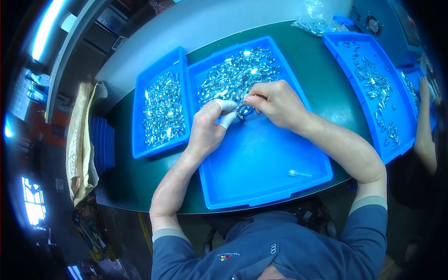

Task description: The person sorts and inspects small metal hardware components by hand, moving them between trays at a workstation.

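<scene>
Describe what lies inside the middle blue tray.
Metal parts heap at its far end; a clear piece lies near its front. What the left hand and right hand cover cannot be seen.

Small lettering (232, 256); pale ring emblem (274, 248); both on the dark blue shirt (298, 240)

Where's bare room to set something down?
The middle tray is bare between its near rim and your left hand and right hand, except a clear tube. Green table shows between that tray and the right tray. Crowded: the left tray and the middle tray's far half, with metal parts.
</scene>
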### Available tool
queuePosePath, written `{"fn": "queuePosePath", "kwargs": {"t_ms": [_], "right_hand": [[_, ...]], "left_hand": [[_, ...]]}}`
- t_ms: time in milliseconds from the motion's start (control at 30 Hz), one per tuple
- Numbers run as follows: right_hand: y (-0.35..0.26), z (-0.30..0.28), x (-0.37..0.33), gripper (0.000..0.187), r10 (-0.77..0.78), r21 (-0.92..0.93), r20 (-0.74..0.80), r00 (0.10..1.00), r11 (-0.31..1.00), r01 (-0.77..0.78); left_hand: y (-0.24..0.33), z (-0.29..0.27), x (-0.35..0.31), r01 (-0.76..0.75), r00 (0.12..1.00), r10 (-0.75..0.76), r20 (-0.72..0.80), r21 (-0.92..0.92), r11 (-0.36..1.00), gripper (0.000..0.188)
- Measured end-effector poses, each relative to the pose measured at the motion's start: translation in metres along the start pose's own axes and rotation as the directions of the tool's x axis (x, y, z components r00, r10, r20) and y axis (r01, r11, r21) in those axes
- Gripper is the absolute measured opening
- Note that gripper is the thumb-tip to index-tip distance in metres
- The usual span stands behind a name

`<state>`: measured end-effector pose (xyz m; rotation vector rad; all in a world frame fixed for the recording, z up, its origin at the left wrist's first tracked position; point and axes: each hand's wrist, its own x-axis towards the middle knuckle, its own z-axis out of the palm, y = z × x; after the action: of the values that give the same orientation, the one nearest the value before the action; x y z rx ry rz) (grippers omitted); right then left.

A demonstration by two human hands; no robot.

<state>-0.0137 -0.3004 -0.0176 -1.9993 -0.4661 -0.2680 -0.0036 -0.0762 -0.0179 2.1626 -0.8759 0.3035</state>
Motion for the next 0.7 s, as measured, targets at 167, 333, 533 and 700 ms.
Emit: {"fn": "queuePosePath", "kwargs": {"t_ms": [167,333,533,700], "right_hand": [[-0.002,0.001,-0.001,0.022,-0.114,-0.098,-0.048,0.992,0.989,0.109],[-0.001,0.002,-0.002,0.026,-0.087,-0.095,-0.011,0.996,0.992,0.086],[0.007,-0.004,0.001,0.032,0.126,0.201,0.055,0.99,0.97,-0.135],[0.006,-0.004,0.003,0.034,0.116,0.205,0.058,0.992,0.971,-0.125]], "left_hand": [[-0.001,0.001,0.001,-0.069,0.997,0.07,-0.038,0.019,0.997,0.022],[0.0,0.0,-0.003,-0.081,0.996,0.083,-0.038,0.068,0.994,0.021],[-0.003,-0.033,-0.008,-0.005,0.996,0.029,-0.082,0.28,0.96,0.021],[-0.007,-0.068,-0.002,0.094,0.955,0.126,-0.268,0.679,0.728,0.026]]}}
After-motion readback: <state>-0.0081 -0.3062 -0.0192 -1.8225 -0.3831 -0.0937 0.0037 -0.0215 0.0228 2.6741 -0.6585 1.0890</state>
